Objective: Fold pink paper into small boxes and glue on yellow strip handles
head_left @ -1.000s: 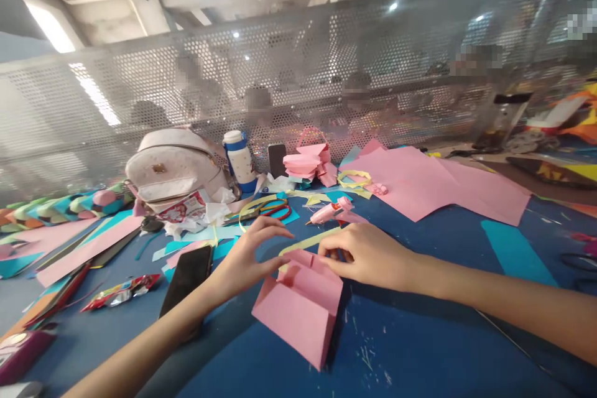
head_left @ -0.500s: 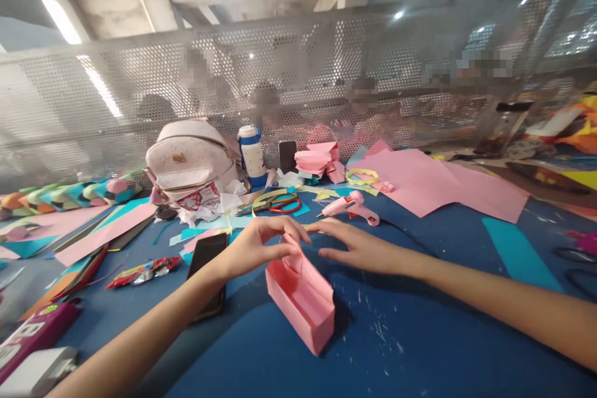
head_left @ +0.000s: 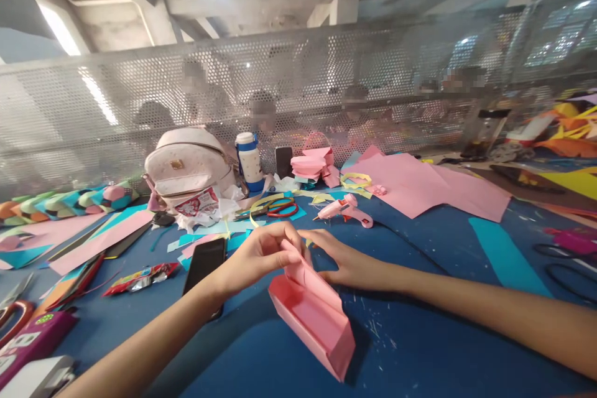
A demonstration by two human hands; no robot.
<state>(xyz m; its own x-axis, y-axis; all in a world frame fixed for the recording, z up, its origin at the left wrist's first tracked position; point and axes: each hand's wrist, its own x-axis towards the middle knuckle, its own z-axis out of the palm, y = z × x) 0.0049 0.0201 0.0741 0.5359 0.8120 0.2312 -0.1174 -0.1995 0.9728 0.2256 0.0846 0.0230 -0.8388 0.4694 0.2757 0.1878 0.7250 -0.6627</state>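
Note:
A pink folded-paper box (head_left: 310,320), long and open at the top, is tilted above the blue table with its near end toward me. My left hand (head_left: 265,255) pinches the raised flap at its far end between thumb and fingers. From the right, my right hand (head_left: 349,261) curves against the far side of the same box. Its thumb tip goes behind the paper and its fingertips meet those of my left hand, so the contact is partly hidden. Beyond the hands lies a pink glue gun (head_left: 347,210).
A black phone (head_left: 205,264) lies left of my left hand. Red-handled scissors (head_left: 282,207), paper scraps, a white backpack (head_left: 189,165) and a bottle (head_left: 250,161) stand further back. Large pink sheets (head_left: 420,183) and a blue strip (head_left: 506,255) are on the right. A perforated metal screen (head_left: 298,81) closes the far side.
The box has swung its near end toward me and to the right, tilting more. My right hand has come in closer, its fingers bending round the box's far side. My left hand keeps its pinch.

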